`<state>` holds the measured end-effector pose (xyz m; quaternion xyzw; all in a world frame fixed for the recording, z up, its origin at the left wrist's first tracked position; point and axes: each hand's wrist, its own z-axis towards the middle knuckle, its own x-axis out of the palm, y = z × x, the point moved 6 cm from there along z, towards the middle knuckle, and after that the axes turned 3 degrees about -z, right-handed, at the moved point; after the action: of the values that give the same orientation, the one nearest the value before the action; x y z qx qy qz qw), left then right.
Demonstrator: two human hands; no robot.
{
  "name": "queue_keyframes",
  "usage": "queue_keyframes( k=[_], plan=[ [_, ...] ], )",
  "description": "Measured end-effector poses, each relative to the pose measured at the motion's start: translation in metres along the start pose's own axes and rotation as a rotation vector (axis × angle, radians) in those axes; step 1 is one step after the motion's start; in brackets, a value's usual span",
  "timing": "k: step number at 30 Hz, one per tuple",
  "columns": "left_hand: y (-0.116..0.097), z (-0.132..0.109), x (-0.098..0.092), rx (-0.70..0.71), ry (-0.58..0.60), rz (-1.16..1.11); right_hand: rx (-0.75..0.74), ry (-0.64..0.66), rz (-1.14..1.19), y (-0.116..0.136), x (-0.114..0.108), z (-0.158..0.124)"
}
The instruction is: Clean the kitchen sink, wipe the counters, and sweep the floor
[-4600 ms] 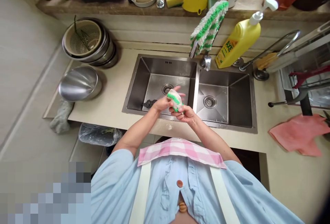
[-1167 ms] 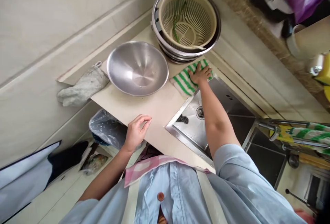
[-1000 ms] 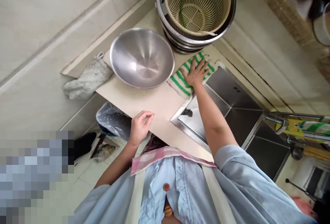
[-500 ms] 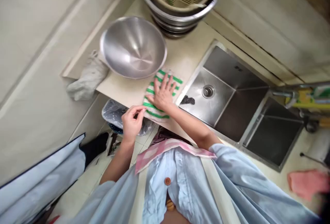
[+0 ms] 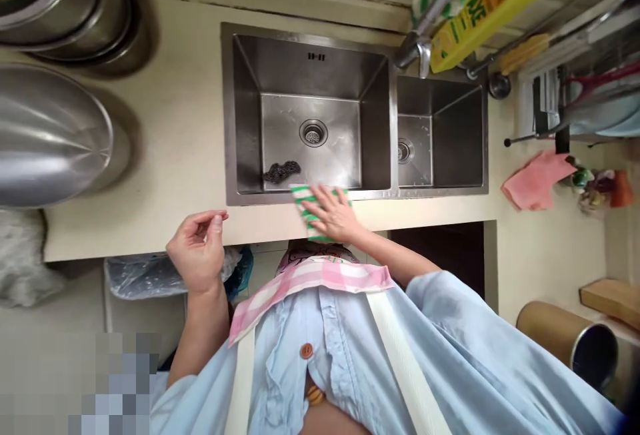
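My right hand (image 5: 336, 213) lies flat with spread fingers on a white cloth with green stripes (image 5: 313, 211), which sits on the front rim of the larger basin of the steel double sink (image 5: 310, 41). My left hand (image 5: 197, 248) is raised with curled fingers over the counter's front edge, apart from the cloth and holding nothing. A dark scouring pad (image 5: 281, 171) lies in the larger basin, near its front wall.
A steel bowl (image 5: 45, 135) and stacked bowls (image 5: 75, 8) stand at the left. Behind the sink are a faucet (image 5: 417, 51) and a yellow detergent bottle (image 5: 493, 1). A pink cloth (image 5: 537, 180) lies on the right counter. A plastic bag (image 5: 150, 276) sits below the front edge.
The cloth has slid under my right hand along the counter to the sink's front rim. My left hand has moved off the cloth's edge. The view has swung right, centring the sink.
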<state>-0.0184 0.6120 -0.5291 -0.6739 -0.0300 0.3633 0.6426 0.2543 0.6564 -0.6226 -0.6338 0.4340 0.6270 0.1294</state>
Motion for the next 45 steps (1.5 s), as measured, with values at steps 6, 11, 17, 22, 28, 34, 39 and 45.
queue_keyframes(
  k=[6,11,17,22,28,34,39,45],
  plan=[
    [-0.044,-0.059,0.082,0.069,0.229,0.011,0.664,-0.193,-0.058,-0.218,-0.023,-0.17],
    [-0.07,-0.119,0.149,0.103,0.375,0.045,1.025,-0.369,0.007,-0.284,-0.034,-0.24],
    [-0.146,-0.171,0.26,0.343,0.729,0.076,0.478,-0.222,0.049,-0.211,-0.013,-0.21],
    [-0.212,-0.194,0.34,0.557,0.919,0.067,0.8,-0.261,0.086,-0.3,-0.03,-0.28],
    [-0.261,-0.224,0.491,0.705,1.196,-0.038,0.846,-0.38,0.106,-0.331,-0.032,-0.301],
    [-0.269,-0.248,0.667,0.59,1.218,0.003,1.096,-0.693,0.522,-0.345,-0.034,-0.392],
    [-0.271,-0.266,0.756,0.527,1.12,0.028,1.475,-1.055,0.54,-0.29,-0.05,-0.57],
    [-0.285,-0.296,0.803,0.437,1.124,0.071,1.762,-0.407,0.307,-0.278,0.015,-0.599]
  ],
)
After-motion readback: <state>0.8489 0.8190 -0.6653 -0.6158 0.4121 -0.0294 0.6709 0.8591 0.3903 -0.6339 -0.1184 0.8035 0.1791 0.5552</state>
